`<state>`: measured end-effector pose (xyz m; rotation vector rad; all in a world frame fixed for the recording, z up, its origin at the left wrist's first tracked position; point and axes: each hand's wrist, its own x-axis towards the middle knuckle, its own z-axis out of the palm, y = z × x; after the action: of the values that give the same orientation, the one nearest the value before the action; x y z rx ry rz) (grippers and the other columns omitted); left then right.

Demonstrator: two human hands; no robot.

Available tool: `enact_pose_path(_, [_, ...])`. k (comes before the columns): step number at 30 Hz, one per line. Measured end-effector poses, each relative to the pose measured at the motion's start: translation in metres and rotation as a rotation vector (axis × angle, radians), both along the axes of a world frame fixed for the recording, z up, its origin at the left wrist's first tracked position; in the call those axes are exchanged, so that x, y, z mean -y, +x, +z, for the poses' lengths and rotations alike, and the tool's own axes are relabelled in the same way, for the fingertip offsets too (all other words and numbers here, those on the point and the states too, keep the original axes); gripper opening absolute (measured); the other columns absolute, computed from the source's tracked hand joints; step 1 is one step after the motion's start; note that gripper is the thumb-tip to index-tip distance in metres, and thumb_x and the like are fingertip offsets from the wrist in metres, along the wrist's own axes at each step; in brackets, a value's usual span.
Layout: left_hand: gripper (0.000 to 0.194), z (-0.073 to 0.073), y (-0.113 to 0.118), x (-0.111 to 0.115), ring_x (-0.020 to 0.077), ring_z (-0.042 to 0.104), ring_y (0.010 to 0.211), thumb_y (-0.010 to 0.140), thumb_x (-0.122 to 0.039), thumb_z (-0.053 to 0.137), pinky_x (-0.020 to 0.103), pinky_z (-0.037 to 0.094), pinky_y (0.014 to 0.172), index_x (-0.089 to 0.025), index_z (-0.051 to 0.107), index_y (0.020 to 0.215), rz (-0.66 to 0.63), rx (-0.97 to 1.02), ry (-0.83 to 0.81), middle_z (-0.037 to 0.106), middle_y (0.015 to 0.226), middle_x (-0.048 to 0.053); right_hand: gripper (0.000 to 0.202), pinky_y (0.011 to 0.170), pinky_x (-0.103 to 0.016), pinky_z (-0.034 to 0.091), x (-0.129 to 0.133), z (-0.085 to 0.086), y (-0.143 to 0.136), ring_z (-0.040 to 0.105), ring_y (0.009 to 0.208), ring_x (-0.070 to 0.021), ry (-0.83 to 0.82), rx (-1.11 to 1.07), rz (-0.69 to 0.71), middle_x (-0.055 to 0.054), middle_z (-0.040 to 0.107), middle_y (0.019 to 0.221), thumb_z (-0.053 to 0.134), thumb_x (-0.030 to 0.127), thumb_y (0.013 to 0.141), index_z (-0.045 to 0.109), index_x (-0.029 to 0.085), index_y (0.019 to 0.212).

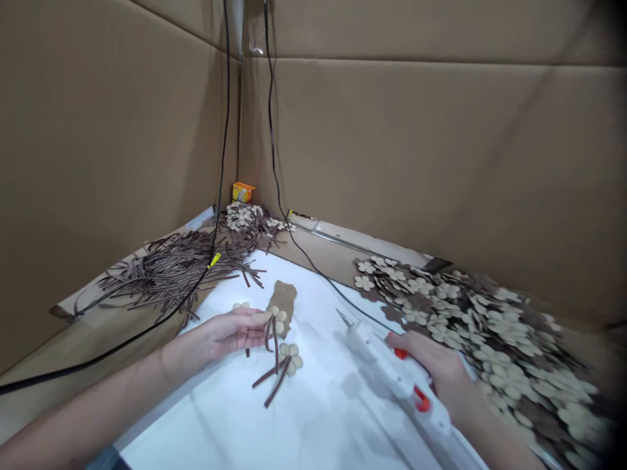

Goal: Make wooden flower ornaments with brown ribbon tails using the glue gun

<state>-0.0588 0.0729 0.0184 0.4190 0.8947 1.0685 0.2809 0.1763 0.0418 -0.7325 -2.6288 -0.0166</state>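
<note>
My left hand (238, 331) is closed on a beige fabric flower (275, 316), from which brown strips (275, 339) hang down. Just below it on the white board (215, 405) lies another beige flower (292, 359) with two brown strips (277, 382) against it. A small brown cardboard piece (284, 300) rests on the board behind my left fingers. On the right, my right hand (435, 365) grips a white glue gun (386, 365) with red parts, its metal nozzle (345, 318) pointing up and left, apart from the flower. Part of another flower (241, 305) shows behind my left hand.
Brown strips (171, 267) are heaped at the left, more flowers (240, 217) in the far corner near an orange box (242, 191). Beige and brown flowers (490, 326) pile up at right. Black cables (274, 156) hang down and cross the work area. Cardboard walls (416, 143) enclose it.
</note>
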Motion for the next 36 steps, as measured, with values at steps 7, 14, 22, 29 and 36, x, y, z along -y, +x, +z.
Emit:
enact_pose_path(7, [0.023,-0.010,-0.003,-0.002,0.0156,0.067,0.075,0.066,-0.020,0.077,0.027,0.052,0.075,-0.012,0.064,0.083,0.025,0.023,-0.024,0.070,0.082,0.005,0.029,0.055,-0.025,0.045,0.028,0.011,-0.061,0.062,0.065,-0.0172,-0.115,-0.016,0.192,-0.006,0.068,0.077,0.040,0.007,0.075,0.060,0.019,0.093])
enact_pose_path(14, [0.024,-0.013,-0.005,-0.003,0.0182,0.067,0.078,0.068,-0.022,0.075,0.029,0.052,0.076,-0.011,0.064,0.085,0.010,0.034,-0.048,0.070,0.079,0.006,0.031,0.053,-0.024,0.045,0.027,0.004,-0.074,0.060,0.061,-0.0165,-0.087,-0.032,0.156,-0.005,0.067,0.073,0.042,0.004,0.067,0.059,0.020,0.086])
enact_pose_path(22, [0.017,-0.015,-0.005,-0.002,0.0143,0.066,0.073,0.071,-0.021,0.073,0.027,0.052,0.073,-0.012,0.064,0.083,0.016,0.059,-0.026,0.069,0.083,0.005,0.044,0.051,-0.023,0.040,0.030,-0.005,-0.075,0.058,0.058,-0.0158,-0.016,0.013,0.133,-0.002,0.064,0.068,0.037,0.000,0.048,0.055,0.019,0.084])
enact_pose_path(29, [0.022,-0.014,-0.004,-0.004,0.0155,0.066,0.072,0.069,-0.022,0.075,0.028,0.053,0.073,-0.011,0.066,0.085,0.008,0.062,-0.064,0.070,0.085,0.008,0.044,0.051,-0.023,0.039,0.030,-0.007,-0.074,0.056,0.057,-0.0159,-0.012,0.042,0.114,-0.001,0.063,0.067,0.037,0.002,0.046,0.055,0.021,0.082])
enact_pose_path(36, [0.019,-0.008,-0.001,-0.003,0.0157,0.065,0.070,0.070,-0.021,0.074,0.027,0.053,0.069,-0.011,0.065,0.083,0.018,0.052,-0.058,0.069,0.079,0.006,0.044,0.051,-0.022,0.039,0.031,0.000,-0.075,0.057,0.054,-0.0155,0.008,0.048,0.117,-0.001,0.064,0.066,0.036,0.002,0.045,0.055,0.020,0.082])
